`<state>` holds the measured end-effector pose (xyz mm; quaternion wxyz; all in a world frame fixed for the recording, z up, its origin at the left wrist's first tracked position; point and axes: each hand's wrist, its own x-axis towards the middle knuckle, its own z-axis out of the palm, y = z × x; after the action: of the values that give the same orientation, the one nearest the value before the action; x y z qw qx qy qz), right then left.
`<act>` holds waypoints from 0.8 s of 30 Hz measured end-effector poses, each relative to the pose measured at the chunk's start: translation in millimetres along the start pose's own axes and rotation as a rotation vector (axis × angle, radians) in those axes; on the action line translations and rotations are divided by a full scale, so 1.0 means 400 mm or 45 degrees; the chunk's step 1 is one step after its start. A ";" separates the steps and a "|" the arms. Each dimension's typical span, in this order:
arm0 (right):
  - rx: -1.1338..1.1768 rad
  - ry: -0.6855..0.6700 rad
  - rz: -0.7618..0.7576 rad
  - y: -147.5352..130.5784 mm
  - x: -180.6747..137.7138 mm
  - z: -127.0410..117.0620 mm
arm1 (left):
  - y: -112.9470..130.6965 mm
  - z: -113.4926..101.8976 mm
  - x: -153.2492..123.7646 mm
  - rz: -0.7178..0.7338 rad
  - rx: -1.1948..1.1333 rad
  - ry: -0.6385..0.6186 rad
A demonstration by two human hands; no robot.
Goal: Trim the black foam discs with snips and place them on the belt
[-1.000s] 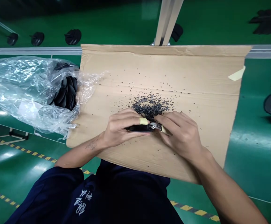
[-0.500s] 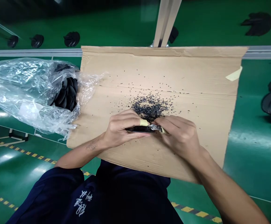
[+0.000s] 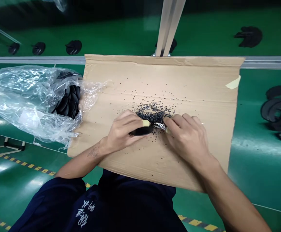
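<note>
My left hand [image 3: 123,130] is closed around a flat black rounded part [image 3: 142,130], and yellow tape wraps one of its fingers. In my right hand [image 3: 187,132] is a pair of small metal nippers [image 3: 160,126], their jaws pointing left at the edge of the black part. The handles are mostly hidden in my palm. Just beyond both hands, many tiny black bits [image 3: 152,111] lie heaped and scattered on a cardboard sheet [image 3: 121,74].
To the left, a clear plastic bag [image 3: 29,93] holds several black discs [image 3: 69,101]. More curved black parts [image 3: 279,109] lie at the right on the green surface. A metal post [image 3: 169,27] rises behind the cardboard. A strip of yellow tape [image 3: 233,82] sticks at its right edge.
The black part has turned so more of its flat face shows, and the nippers have parted slightly from it. The whole view has shifted a little.
</note>
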<state>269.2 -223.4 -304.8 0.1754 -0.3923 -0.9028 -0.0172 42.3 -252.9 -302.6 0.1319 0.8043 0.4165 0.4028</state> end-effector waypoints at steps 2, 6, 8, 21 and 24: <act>0.229 -0.007 0.124 0.006 -0.002 -0.004 | -0.001 -0.006 0.000 -0.096 -0.045 0.085; 0.876 -0.018 0.465 0.012 -0.004 -0.036 | -0.005 -0.009 0.001 -0.494 -0.402 0.312; 1.192 -0.081 0.559 0.009 -0.003 -0.056 | -0.011 -0.007 0.004 -0.711 -0.637 0.425; 2.495 0.267 1.314 0.027 0.044 -0.084 | 0.004 0.017 0.006 -1.007 -1.191 0.363; 2.428 0.120 1.232 0.033 0.041 -0.090 | 0.002 0.013 0.008 -0.896 -1.160 0.299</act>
<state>279.3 -208.7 -267.2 0.4326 -0.4084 -0.2844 0.7518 47.6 -250.1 -303.7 0.5430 0.4300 0.4552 0.5595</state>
